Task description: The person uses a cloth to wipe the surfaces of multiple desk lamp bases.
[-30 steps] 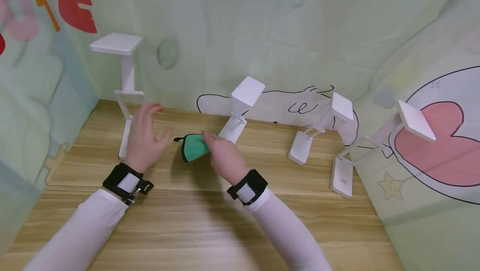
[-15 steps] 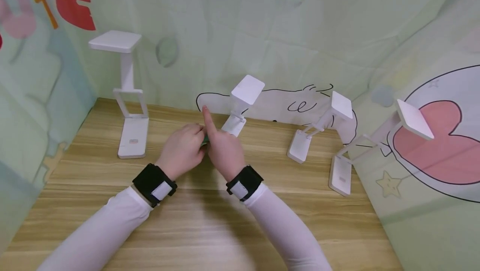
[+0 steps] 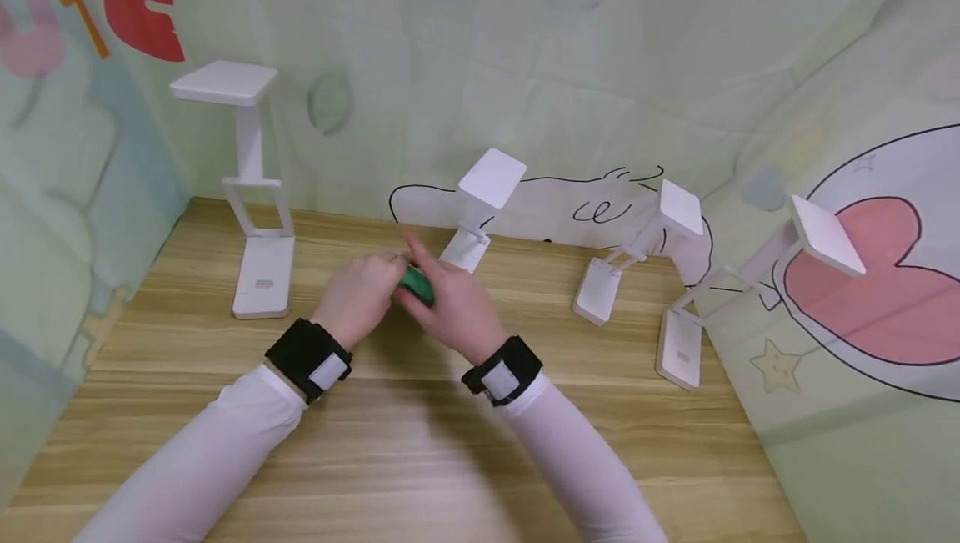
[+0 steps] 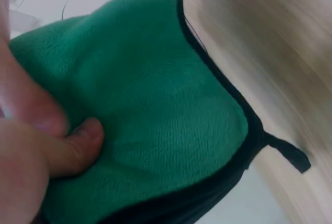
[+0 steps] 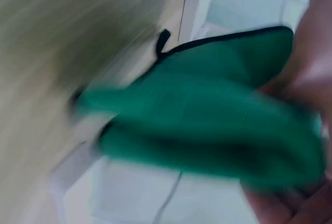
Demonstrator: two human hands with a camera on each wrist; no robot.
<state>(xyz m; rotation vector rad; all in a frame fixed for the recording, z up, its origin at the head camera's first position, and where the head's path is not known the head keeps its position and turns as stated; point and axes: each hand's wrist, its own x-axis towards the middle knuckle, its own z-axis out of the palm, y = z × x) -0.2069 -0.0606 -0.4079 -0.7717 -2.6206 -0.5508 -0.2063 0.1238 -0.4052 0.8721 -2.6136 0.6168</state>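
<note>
Green cloth (image 3: 416,284) held between both hands above the middle of the wooden table (image 3: 390,443).

Left hand (image 3: 358,297) curls its fingers (image 4: 72,149) round the cloth from the left; the left wrist view shows a thumb or fingertip pressed into the soft pile, with the black-edged hem and a small black loop (image 4: 290,154) hanging free. Right hand (image 3: 453,305) grips the cloth from the right, fingers bent over it, one finger raised a little at the top; its wrist view is blurred, yet green folds lie bunched against the palm. Only a small patch of cloth shows between the two hands in the head view. Four white folding lamps (image 3: 255,193) stand along the far edge of the table, the nearest one (image 3: 480,201) just behind the hands.
</note>
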